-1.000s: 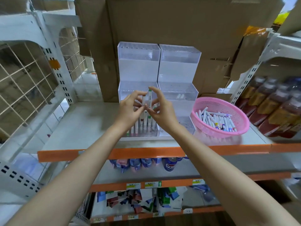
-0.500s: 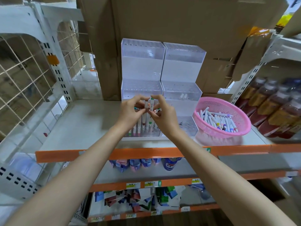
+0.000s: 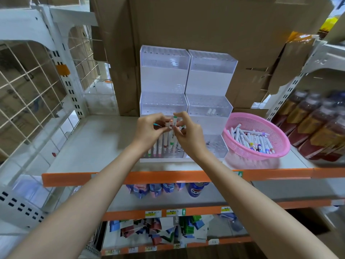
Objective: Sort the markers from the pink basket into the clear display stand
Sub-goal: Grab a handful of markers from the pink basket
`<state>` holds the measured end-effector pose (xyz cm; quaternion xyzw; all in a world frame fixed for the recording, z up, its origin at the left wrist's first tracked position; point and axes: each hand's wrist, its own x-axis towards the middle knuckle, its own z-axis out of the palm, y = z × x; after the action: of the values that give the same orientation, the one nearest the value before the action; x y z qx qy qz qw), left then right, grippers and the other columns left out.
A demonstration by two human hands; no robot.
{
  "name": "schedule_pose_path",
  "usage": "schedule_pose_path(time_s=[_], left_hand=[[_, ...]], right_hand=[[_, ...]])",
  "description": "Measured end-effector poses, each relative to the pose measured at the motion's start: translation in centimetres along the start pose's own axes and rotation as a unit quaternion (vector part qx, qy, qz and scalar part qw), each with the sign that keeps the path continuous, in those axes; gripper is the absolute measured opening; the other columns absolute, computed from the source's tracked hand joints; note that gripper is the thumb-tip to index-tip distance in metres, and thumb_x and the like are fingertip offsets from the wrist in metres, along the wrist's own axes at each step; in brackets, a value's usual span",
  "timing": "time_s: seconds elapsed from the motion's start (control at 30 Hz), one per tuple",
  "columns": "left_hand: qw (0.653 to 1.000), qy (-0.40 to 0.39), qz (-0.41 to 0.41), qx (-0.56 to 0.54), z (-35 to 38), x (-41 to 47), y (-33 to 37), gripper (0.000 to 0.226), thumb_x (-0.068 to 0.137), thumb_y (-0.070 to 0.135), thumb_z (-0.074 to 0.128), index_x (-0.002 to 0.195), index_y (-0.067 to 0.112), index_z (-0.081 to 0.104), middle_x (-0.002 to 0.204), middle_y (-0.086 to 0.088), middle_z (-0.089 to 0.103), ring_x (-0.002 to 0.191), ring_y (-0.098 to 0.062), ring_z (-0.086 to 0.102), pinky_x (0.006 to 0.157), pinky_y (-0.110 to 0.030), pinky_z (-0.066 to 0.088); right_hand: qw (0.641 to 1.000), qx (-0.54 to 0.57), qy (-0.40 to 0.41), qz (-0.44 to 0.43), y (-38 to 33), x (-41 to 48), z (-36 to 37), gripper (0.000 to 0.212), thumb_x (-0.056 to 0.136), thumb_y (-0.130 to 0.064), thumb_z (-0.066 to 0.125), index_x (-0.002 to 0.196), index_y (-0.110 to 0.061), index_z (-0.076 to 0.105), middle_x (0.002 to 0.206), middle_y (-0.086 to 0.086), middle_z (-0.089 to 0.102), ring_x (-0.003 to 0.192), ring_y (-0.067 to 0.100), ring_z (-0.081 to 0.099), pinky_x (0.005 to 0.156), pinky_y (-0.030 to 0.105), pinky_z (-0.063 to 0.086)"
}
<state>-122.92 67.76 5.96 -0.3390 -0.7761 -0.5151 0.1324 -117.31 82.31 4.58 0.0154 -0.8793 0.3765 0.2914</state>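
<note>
Shelf (image 3: 93,146) ahead: my left hand (image 3: 147,128) and right hand (image 3: 188,133) still pinch 1 green-capped marker (image 3: 174,124) over the clear display stand's (image 3: 164,71) front-left tier, unseated. Pink basket (image 3: 280,139) at 3 o'clock remains well stocked.

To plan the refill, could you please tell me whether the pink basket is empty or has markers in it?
Not empty: the pink basket holds a pile of markers lying across its bottom.

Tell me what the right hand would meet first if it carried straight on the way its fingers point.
The right hand points left, over the green-capped marker it pinches, toward the left hand close opposite. That hand's fingertips would likely be met first, though depth between them is unclear.
</note>
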Motion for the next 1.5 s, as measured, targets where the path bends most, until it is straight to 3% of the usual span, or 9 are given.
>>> schedule_pose_path(time_s=[0.13,0.27,0.37,0.57,0.8,1.03,1.17,1.33,1.5], left_hand=[[1.000,-0.005,0.008,0.007,-0.2,0.2,0.2,0.020,0.074,0.004,0.078,0.094,0.006,0.074,0.079,0.008,0.066,0.070,0.006,0.063,0.072,-0.016,0.055],[0.999,-0.009,0.026,0.036,-0.3,0.5,0.5,0.014,0.078,0.010,0.076,0.091,0.006,0.074,0.078,0.009,0.066,0.069,0.004,0.061,0.070,-0.015,0.054],[0.999,-0.016,0.020,0.047,-0.4,0.6,0.4,0.009,0.077,0.011,0.077,0.085,0.008,0.073,0.073,0.009,0.065,0.065,0.005,0.061,0.067,-0.015,0.054],[0.997,-0.034,0.028,0.068,-0.2,0.1,-0.3,0.012,0.073,0.010,0.080,0.080,0.006,0.072,0.074,-0.003,0.071,0.066,-0.009,0.063,0.067,-0.018,0.051],[0.978,-0.079,0.103,0.165,-0.1,-0.4,-1.4,0.019,0.065,0.005,0.083,0.075,0.004,0.067,0.073,-0.008,0.065,0.067,-0.024,0.061,0.061,-0.027,0.045],[0.955,-0.087,0.144,0.245,0.1,-0.9,-1.5,0.022,0.067,0.006,0.082,0.079,0.003,0.064,0.085,-0.012,0.063,0.080,-0.033,0.061,0.068,-0.037,0.049],[0.945,-0.055,0.165,0.276,0.2,-1.4,-1.7,0.019,0.069,0.009,0.081,0.081,0.006,0.068,0.096,-0.010,0.066,0.089,-0.030,0.063,0.076,-0.040,0.049],[0.946,-0.055,0.157,0.277,-0.3,-2.0,-2.3,0.020,0.081,0.013,0.071,0.101,0.010,0.071,0.112,-0.008,0.067,0.104,-0.028,0.063,0.092,-0.043,0.048],[0.949,-0.087,0.138,0.268,-0.8,-2.6,-2.0,0.033,0.084,0.006,0.064,0.116,0.011,0.068,0.119,-0.008,0.066,0.111,-0.026,0.061,0.097,-0.043,0.046]], right_hand=[[1.000,0.001,0.005,-0.007,0.0,0.0,0.0,0.024,0.091,-0.009,0.063,0.113,-0.010,0.055,0.081,0.006,0.063,0.050,0.005,0.046,0.053,0.031,0.043],[1.000,0.004,0.003,-0.014,-0.1,-0.1,0.0,0.024,0.089,-0.008,0.063,0.112,-0.009,0.055,0.079,0.006,0.063,0.049,0.002,0.046,0.052,0.029,0.042],[1.000,0.010,0.001,-0.008,-0.1,0.0,0.0,0.024,0.089,-0.009,0.063,0.111,-0.010,0.055,0.079,0.007,0.063,0.050,0.009,0.052,0.052,0.030,0.044],[1.000,0.021,0.007,0.001,-0.4,0.0,0.1,0.022,0.089,-0.010,0.064,0.109,-0.012,0.054,0.078,0.006,0.064,0.055,0.019,0.059,0.054,0.033,0.048],[1.000,0.010,0.000,-0.004,-0.3,-0.1,0.3,0.023,0.087,-0.007,0.062,0.108,-0.013,0.053,0.077,0.007,0.065,0.059,0.024,0.063,0.055,0.038,0.051],[1.000,-0.001,0.006,-0.014,0.0,-0.5,0.4,0.022,0.083,-0.006,0.066,0.102,-0.010,0.056,0.081,0.000,0.063,0.058,0.018,0.061,0.054,0.034,0.050],[0.999,-0.010,0.007,-0.029,0.2,-0.8,0.4,0.017,0.085,-0.005,0.066,0.102,-0.008,0.061,0.086,0.002,0.065,0.061,0.016,0.062,0.057,0.025,0.049],[0.998,-0.032,0.006,-0.049,0.4,-1.1,0.6,0.014,0.087,-0.003,0.065,0.101,-0.006,0.064,0.091,0.005,0.066,0.062,0.019,0.065,0.059,0.031,0.052],[0.998,-0.049,-0.012,-0.039,0.7,-1.4,0.6,0.008,0.087,-0.007,0.065,0.094,-0.005,0.060,0.085,0.003,0.064,0.065,0.021,0.065,0.060,0.038,0.054]])
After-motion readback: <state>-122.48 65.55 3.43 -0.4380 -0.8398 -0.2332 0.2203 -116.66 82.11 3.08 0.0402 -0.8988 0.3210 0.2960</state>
